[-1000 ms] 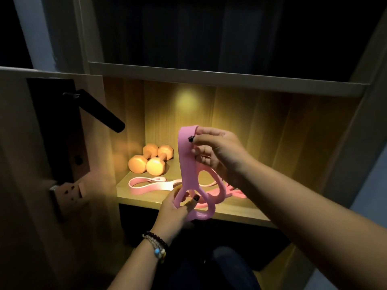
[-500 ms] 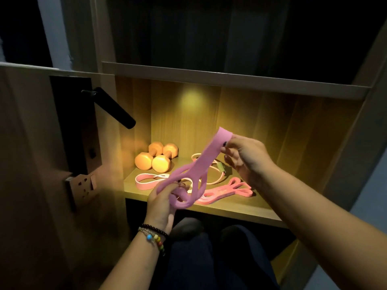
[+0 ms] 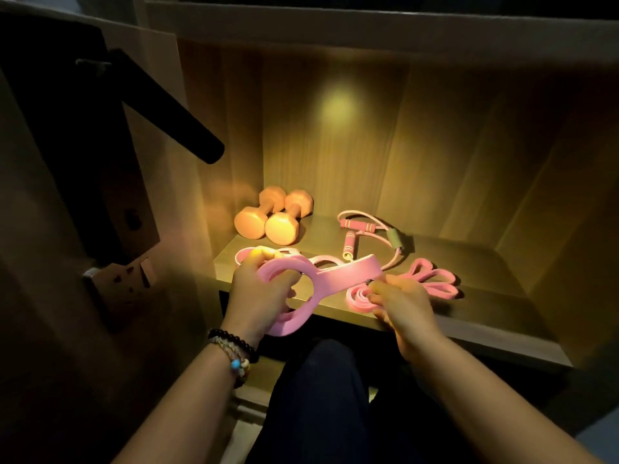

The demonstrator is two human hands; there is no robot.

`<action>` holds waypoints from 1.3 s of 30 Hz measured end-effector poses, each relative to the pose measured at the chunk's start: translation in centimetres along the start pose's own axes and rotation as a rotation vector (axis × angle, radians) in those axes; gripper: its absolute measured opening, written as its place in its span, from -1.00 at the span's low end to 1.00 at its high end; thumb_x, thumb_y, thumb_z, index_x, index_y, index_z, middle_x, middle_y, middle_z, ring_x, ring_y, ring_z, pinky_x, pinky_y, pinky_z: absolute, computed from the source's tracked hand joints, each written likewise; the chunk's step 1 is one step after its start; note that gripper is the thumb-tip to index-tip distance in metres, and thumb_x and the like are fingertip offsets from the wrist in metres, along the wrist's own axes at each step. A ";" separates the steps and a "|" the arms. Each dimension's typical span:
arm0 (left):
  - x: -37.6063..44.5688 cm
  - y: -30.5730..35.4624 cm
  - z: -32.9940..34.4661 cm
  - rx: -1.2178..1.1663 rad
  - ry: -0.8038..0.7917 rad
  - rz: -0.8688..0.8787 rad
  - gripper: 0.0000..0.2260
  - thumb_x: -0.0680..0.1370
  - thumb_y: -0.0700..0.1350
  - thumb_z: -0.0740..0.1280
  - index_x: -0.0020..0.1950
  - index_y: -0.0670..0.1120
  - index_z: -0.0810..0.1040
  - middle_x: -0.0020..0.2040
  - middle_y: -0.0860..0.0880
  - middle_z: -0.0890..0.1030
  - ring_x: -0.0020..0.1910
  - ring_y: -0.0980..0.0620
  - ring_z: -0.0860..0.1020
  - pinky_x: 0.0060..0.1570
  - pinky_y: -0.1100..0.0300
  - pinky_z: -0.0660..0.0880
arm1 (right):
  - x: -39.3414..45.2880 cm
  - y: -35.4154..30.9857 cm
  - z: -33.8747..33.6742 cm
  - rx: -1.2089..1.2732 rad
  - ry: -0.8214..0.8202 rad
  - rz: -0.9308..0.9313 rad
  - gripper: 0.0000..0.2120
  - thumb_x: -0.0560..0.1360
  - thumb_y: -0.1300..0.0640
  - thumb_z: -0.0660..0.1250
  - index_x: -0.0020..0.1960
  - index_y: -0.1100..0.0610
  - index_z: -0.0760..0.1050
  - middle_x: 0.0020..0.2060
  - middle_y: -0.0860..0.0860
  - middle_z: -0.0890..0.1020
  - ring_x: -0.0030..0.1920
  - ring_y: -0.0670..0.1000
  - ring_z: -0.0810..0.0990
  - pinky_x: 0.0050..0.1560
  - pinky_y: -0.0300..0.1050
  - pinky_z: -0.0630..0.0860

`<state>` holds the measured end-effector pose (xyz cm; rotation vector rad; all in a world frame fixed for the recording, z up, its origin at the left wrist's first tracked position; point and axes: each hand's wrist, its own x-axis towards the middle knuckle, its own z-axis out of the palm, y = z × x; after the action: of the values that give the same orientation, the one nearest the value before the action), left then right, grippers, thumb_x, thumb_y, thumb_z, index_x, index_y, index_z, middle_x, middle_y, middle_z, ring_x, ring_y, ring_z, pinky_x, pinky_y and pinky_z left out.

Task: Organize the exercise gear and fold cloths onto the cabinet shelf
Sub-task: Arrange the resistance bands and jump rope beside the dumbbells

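The left hand is gripping the pink band's looped end while the right hand is pinching its far end (over the shelf front).

This looks like a room in a home, seen at a lit wooden cabinet shelf. Small fitness gear lies on it: two orange dumbbells at the shelf's back left corner, a pink jump rope to their right. Left of the shelf, a door with a black lever handle stands open, with a wall socket below the handle.
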<state>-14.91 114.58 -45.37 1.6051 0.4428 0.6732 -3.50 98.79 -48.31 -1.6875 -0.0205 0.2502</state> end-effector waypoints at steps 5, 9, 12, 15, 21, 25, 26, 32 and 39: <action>1.8 0.1 -0.7 -0.034 -0.061 -0.120 -0.81 0.45 -0.23 0.41 -0.23 0.06 0.65 -0.33 0.02 0.62 -0.33 0.10 0.57 -0.37 0.16 0.57 | -1.2 1.3 3.5 -0.344 -0.023 -0.553 -0.28 0.34 0.28 0.45 0.38 -0.11 0.24 0.25 -0.20 0.27 0.22 -0.14 0.35 0.01 -0.41 0.41; 3.4 -0.1 -0.9 -0.131 -0.106 -0.273 -0.94 0.42 -0.30 0.40 -0.20 -0.16 0.58 -0.36 0.00 0.59 -0.29 0.03 0.54 -0.30 0.12 0.50 | -1.2 2.3 5.9 -0.360 -0.431 -0.716 -0.42 0.37 0.07 0.44 0.32 -0.20 0.35 0.24 -0.24 0.46 0.29 -0.16 0.42 0.22 -0.25 0.43; 4.5 -0.1 -1.2 -0.171 -0.132 -0.331 -0.90 0.41 -0.30 0.39 -0.09 -0.22 0.58 -0.31 -0.05 0.56 -0.36 0.06 0.52 -0.42 0.26 0.42 | 0.0 2.7 7.2 -0.186 -0.348 -0.716 -0.52 0.36 0.23 0.50 0.15 -0.18 0.51 0.07 -0.27 0.59 0.14 -0.23 0.53 0.05 -0.44 0.45; 5.7 -0.2 -2.2 -0.209 -0.185 -0.336 -0.57 0.27 -0.22 0.36 0.10 -0.35 0.53 -0.19 -0.17 0.53 -0.22 -0.11 0.47 -0.22 0.11 0.39 | 1.6 2.5 7.5 -0.194 -0.271 -0.708 -0.53 0.34 0.26 0.50 0.15 -0.12 0.55 0.04 -0.24 0.61 0.11 -0.29 0.51 0.01 -0.52 0.40; 7.5 -0.4 -2.4 -0.309 -0.182 -0.375 -0.74 0.43 -0.26 0.33 0.11 -0.23 0.57 -0.05 -0.29 0.53 -0.07 -0.23 0.43 -0.17 0.09 0.44 | 3.7 2.3 7.0 -0.257 -0.306 -0.726 -0.52 0.29 0.15 0.53 0.19 0.00 0.58 0.03 -0.32 0.55 0.08 -0.31 0.49 -0.04 -0.55 0.41; 7.9 -0.7 -1.8 -0.559 -0.220 -0.443 -0.75 0.34 -0.21 0.37 -0.02 -0.23 0.64 -0.30 -0.16 0.54 -0.41 0.04 0.51 -0.43 0.31 0.51 | 4.3 2.8 7.0 -0.164 -0.237 -0.660 -0.54 0.29 0.20 0.53 0.18 0.03 0.60 0.06 -0.14 0.63 0.10 -0.14 0.58 0.01 -0.39 0.52; 8.0 -0.9 -1.7 -0.623 -0.218 -0.460 -0.74 0.34 -0.21 0.36 0.00 -0.25 0.61 -0.35 -0.12 0.53 -0.47 0.10 0.50 -0.47 0.35 0.49 | 4.4 3.0 7.2 -0.149 -0.216 -0.672 -0.54 0.29 0.24 0.53 0.17 0.04 0.61 0.05 -0.12 0.64 0.09 -0.13 0.58 0.01 -0.38 0.53; 8.3 -1.9 -2.2 -0.141 -0.001 -0.280 -0.79 0.54 -0.30 0.29 0.16 -0.20 0.55 -0.25 -0.11 0.62 -0.40 0.06 0.57 -0.41 0.24 0.57 | 5.4 3.3 8.0 -0.192 -0.386 -0.710 -0.55 0.29 0.24 0.46 0.14 -0.03 0.56 0.08 -0.21 0.53 0.12 -0.27 0.47 0.05 -0.49 0.41; 7.4 -2.6 -3.8 0.264 0.157 -0.135 -0.81 0.61 -0.26 0.22 0.02 0.01 0.54 -0.22 0.02 0.66 -0.27 0.06 0.64 -0.33 0.28 0.55 | 9.3 3.4 11.9 -0.539 -0.433 -0.722 -0.44 0.34 0.31 0.32 0.33 0.07 0.44 0.33 -0.04 0.41 0.37 -0.04 0.32 0.42 -0.02 0.27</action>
<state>-11.51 122.57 -46.47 1.7567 0.7756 0.6608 3.05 111.42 -54.35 -1.9989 -1.0794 0.0543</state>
